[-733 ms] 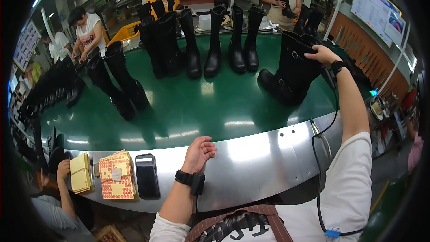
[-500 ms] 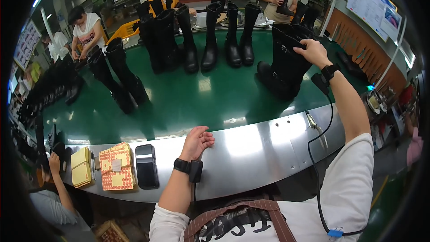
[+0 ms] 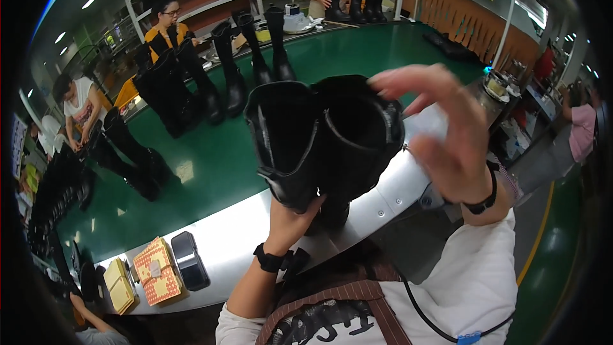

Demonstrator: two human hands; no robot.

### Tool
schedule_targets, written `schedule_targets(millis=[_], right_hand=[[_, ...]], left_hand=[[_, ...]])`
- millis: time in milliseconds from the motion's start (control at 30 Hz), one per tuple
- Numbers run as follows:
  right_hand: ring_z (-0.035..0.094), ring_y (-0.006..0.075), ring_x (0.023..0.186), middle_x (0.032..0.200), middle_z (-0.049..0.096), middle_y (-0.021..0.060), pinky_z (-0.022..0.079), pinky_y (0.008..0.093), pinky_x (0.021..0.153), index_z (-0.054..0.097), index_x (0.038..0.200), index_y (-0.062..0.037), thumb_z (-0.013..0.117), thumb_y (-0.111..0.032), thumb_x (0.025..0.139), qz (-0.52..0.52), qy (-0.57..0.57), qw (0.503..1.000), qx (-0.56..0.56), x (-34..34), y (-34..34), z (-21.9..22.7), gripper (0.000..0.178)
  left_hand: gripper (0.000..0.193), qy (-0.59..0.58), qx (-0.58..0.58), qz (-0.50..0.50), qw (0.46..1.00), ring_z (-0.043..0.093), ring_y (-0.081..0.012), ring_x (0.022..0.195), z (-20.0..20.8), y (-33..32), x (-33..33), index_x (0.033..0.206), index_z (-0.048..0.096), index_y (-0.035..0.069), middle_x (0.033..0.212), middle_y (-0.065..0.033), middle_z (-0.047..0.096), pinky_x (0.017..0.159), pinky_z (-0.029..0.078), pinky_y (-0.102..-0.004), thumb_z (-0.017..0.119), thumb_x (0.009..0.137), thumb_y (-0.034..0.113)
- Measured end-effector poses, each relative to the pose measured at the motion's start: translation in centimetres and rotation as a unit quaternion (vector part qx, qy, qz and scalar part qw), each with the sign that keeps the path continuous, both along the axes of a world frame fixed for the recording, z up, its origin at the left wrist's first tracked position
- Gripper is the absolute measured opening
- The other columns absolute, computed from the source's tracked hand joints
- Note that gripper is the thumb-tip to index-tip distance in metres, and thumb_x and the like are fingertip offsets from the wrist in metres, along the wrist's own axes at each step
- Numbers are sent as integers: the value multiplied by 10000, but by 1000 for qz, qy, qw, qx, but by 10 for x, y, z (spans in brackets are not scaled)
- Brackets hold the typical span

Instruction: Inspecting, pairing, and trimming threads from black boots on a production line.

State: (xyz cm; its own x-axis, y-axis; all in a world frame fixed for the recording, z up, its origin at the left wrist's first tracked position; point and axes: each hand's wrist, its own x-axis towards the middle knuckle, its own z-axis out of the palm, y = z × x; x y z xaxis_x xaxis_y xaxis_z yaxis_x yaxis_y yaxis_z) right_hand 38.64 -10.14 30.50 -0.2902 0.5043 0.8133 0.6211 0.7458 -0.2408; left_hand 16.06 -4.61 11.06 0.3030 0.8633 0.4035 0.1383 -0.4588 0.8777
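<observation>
A pair of tall black boots (image 3: 348, 169) stands close in front of me at the metal table edge. Their open tops face up, showing the dark insides. My left hand (image 3: 290, 223) grips the shafts low on the near side, thumb against the leather; its other fingers are hidden behind them. Beside the right boot's rim is my right hand (image 3: 447, 131), slightly blurred, with thumb and fingers spread and nothing between them. Whether a fingertip touches the rim, I cannot tell.
Several black boots (image 3: 233, 83) stand along the far side of the green tabletop (image 3: 211, 176), with another pair (image 3: 131, 160) at left. Card stacks (image 3: 156, 271) and a black phone (image 3: 189, 260) lie on the metal edge (image 3: 223, 233). Co-workers stand opposite; a person's hand shows lower left.
The boot pair has come from the table's right side to right in front of me. My left hand has taken hold of it; my right hand has let go. The view has turned right.
</observation>
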Motion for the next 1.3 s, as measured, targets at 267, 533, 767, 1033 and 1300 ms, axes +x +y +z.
schedule_targets(millis=[267, 533, 767, 1033, 1300], right_hand=[[575, 344, 1136, 1200, 626, 129, 495, 458, 912, 647, 1218, -193, 687, -189, 856, -309, -184, 879, -313, 159, 95, -219, 365], [618, 367, 994, 1013, 671, 173, 508, 454, 849, 715, 1103, -126, 517, -71, 883, -418, -145, 842, -310, 248, 104, -294, 301], [498, 389, 1248, 1355, 533, 191, 424, 457, 1031, 361, 1495, -139, 750, -46, 762, -298, -137, 912, -249, 192, 74, -227, 835], [432, 392, 1327, 1446, 412, 242, 400, 422, 1057, 289, 1492, 8, 875, -238, 690, -27, 70, 956, -285, -27, 8, -229, 1023], [634, 201, 986, 1080, 691, 141, 479, 320, 889, 571, 1232, 65, 599, -138, 978, -94, 264, 927, -248, 1, 39, -230, 327]], left_hand=[[140, -9, 18, 22, 1000, 658, -196, 820, -25, 1, -5, 984, 673, -40, 907, -98, 699, 717, 498, -313, 646, 879, 48], [174, 14, -5, 41, 999, 654, -209, 826, -26, -3, -7, 1011, 675, -26, 913, -99, 695, 735, 502, -323, 641, 854, 40], [259, -25, -53, 16, 998, 642, -249, 959, -20, -7, -5, 1124, 640, -20, 1055, -136, 683, 836, 499, -349, 581, 882, 51], [265, -149, -101, 74, 981, 623, -188, 1007, -27, -3, -22, 1182, 626, -30, 1091, -110, 680, 881, 481, -320, 603, 945, 87], [284, -175, -44, 143, 973, 609, -186, 1054, -30, -42, -78, 1198, 623, -27, 1159, -85, 665, 946, 451, -307, 642, 923, 37]])
